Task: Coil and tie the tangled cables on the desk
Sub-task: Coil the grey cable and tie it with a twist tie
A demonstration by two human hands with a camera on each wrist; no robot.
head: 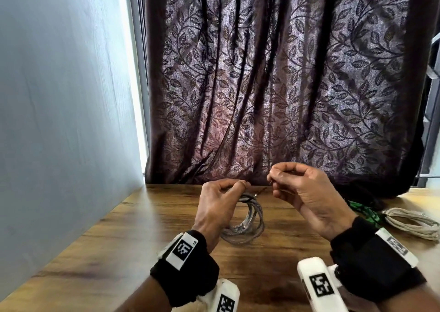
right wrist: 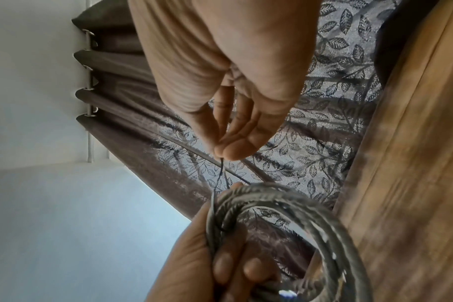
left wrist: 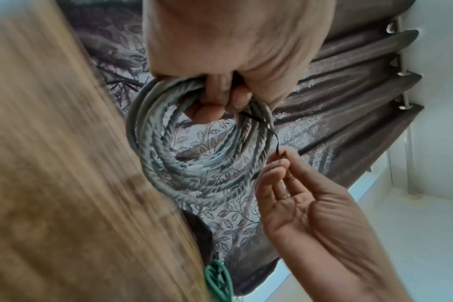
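Observation:
A grey braided cable coil (head: pixel 247 221) (left wrist: pixel 168 155) (right wrist: pixel 311 220) hangs from my left hand (head: pixel 221 197) (left wrist: pixel 220 96) (right wrist: pixel 215 251), whose fingers are curled round the top of its loops above the wooden desk (head: pixel 133 247). A thin black tie (left wrist: pixel 276 147) (right wrist: pixel 221 169) runs from the coil's top to my right hand (head: pixel 295 185) (left wrist: pixel 285 161) (right wrist: pixel 230 151), which pinches its free end between thumb and fingertips, a little to the right of the coil and higher. The tie's wrap around the loops is mostly hidden by my left fingers.
A white coiled cable (head: pixel 414 223) lies at the desk's right edge, with a green cable (head: pixel 364 211) (left wrist: pixel 220 284) and a dark bundle beside it. A leaf-patterned brown curtain (head: pixel 273 85) hangs right behind the desk. A pale wall (head: pixel 59 121) bounds the left side.

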